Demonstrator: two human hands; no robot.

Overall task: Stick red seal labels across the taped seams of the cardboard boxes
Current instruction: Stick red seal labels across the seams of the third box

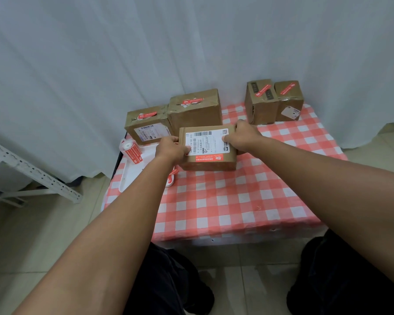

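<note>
The cardboard box [208, 147] sits between both hands above the checked worktop [237, 201], its long axis running from the left hand [172, 150] to the right hand [243, 137]. Each hand's fingers curl round an end, thumbs on top. A red seal label [209, 158] crosses its near edge.

White curtain [100, 64], tiled floor [43, 235], metal rack [32, 171]

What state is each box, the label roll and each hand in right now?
Held box: gripped at both ends, red seal on near edge.
Four back boxes: closed, red-sealed on top.
Label roll: lying on white tray.
Left hand: gripping box.
Right hand: gripping box.
</note>
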